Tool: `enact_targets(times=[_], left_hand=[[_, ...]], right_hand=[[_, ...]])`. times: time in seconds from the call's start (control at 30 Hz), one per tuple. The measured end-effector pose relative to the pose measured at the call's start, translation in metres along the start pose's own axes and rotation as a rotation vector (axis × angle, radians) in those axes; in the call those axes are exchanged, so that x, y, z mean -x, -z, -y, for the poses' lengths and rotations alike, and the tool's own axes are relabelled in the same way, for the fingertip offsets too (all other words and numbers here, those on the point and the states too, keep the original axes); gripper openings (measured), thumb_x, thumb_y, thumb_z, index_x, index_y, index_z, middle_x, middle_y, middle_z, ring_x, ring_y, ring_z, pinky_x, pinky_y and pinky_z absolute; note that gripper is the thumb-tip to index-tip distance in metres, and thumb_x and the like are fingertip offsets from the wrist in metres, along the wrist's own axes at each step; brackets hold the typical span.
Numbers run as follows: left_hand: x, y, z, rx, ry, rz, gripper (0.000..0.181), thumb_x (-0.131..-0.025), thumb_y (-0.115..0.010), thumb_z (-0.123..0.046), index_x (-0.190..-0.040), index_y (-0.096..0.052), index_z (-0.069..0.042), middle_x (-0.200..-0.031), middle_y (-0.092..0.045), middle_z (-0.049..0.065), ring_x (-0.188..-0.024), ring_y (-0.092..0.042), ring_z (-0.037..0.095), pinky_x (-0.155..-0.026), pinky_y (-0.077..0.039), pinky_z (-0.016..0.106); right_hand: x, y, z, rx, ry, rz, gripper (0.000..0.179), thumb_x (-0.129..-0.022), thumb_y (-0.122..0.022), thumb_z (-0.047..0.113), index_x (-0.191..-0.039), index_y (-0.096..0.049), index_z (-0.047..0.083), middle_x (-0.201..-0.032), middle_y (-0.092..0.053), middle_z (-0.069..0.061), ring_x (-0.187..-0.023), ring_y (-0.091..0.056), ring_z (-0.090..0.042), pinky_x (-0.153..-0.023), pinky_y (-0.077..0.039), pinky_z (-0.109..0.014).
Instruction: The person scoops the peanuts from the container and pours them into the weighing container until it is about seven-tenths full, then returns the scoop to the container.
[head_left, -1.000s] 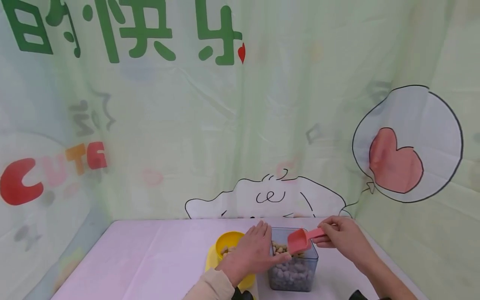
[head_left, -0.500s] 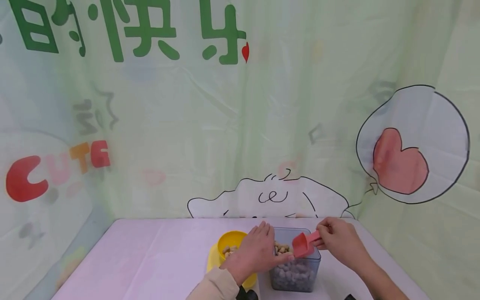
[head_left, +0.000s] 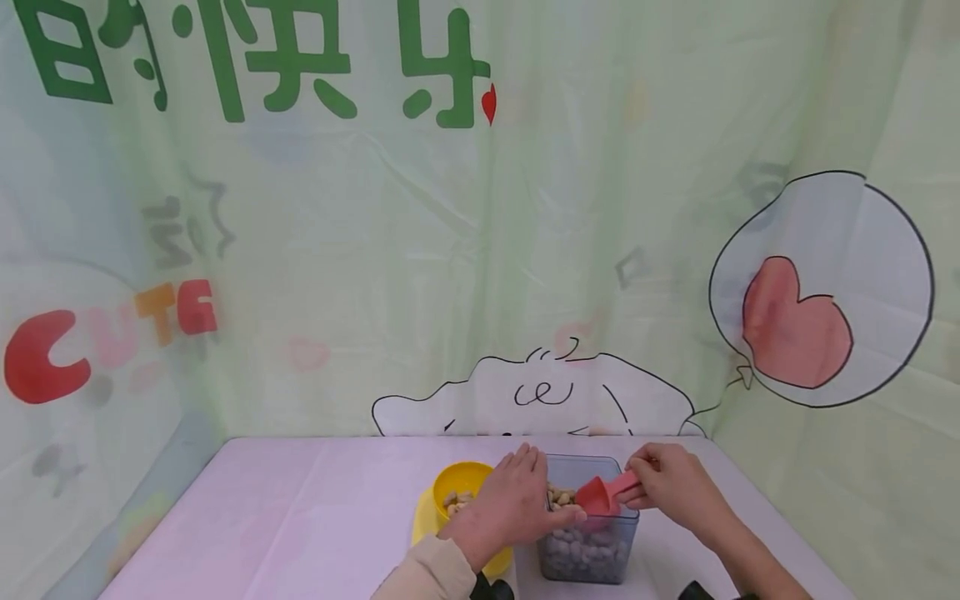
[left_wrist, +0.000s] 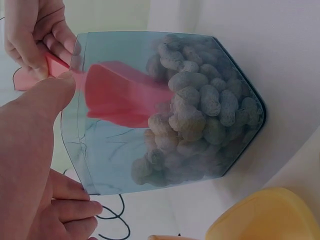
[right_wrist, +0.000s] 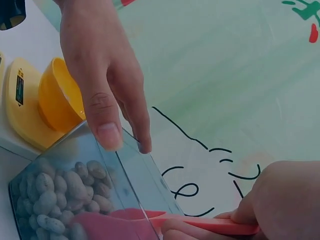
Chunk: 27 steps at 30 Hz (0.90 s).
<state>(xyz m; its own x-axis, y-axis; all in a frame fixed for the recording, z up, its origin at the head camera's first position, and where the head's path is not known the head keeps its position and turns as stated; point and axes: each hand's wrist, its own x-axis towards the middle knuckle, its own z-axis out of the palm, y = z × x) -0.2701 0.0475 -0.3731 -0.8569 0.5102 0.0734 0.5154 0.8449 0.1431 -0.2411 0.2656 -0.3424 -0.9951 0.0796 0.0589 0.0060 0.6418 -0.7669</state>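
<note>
A clear bluish square container [head_left: 588, 557], partly filled with unshelled peanuts [left_wrist: 192, 120], stands upright on the table. My left hand [head_left: 508, 505] rests on its rim at the left, thumb over the near side and fingers fairly straight along the left wall. At the right, my right hand [head_left: 671, 485] pinches the handle of a pink scoop [head_left: 597, 497]. Its bowl is inside the container, the tip meeting the peanuts, as the left wrist view shows through the wall. Part of the scoop's handle lies hidden behind fingers.
Just left of the container, a yellow bowl [head_left: 459, 477] with some peanuts sits on a yellow kitchen scale [right_wrist: 22, 102], partly hidden by my left arm. A lilac cloth covers the table [head_left: 300, 517]. A printed curtain [head_left: 375, 250] hangs behind it.
My right hand has moved slightly left and lowered the pink scoop from above the container's rim down into the peanuts. My left hand stays on the rim.
</note>
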Motion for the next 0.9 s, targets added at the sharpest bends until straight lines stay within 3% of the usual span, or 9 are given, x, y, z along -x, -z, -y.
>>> enact_targets(times=[0.43,0.9], left_hand=[[-0.0004,0.0007,-0.0005,-0.009,-0.002,-0.002,0.097,-0.082,-0.049,-0.08,-0.149,-0.041,-0.01,-0.157,-0.042,0.001,-0.146,-0.037,0.019,-0.12,-0.033,0.035],[0.0002,0.0003,0.0002,-0.02,-0.006,-0.001,0.098,-0.083,-0.048,-0.081,-0.151,-0.039,-0.011,-0.158,-0.04,0.002,-0.147,-0.036,0.019,-0.121,-0.033,0.036]], right_hand=[[0.0004,-0.0087,0.0051,-0.037,-0.027,0.07,0.018,-0.101,-0.051,0.004,-0.102,-0.064,-0.009,-0.077,-0.066,-0.011,-0.066,-0.068,-0.018,-0.063,-0.062,-0.031],[0.0023,-0.0076,0.0023,-0.096,-0.084,0.068,0.02,-0.102,-0.049,0.005,-0.108,-0.063,-0.009,-0.081,-0.067,-0.012,-0.068,-0.068,-0.018,-0.066,-0.062,-0.031]])
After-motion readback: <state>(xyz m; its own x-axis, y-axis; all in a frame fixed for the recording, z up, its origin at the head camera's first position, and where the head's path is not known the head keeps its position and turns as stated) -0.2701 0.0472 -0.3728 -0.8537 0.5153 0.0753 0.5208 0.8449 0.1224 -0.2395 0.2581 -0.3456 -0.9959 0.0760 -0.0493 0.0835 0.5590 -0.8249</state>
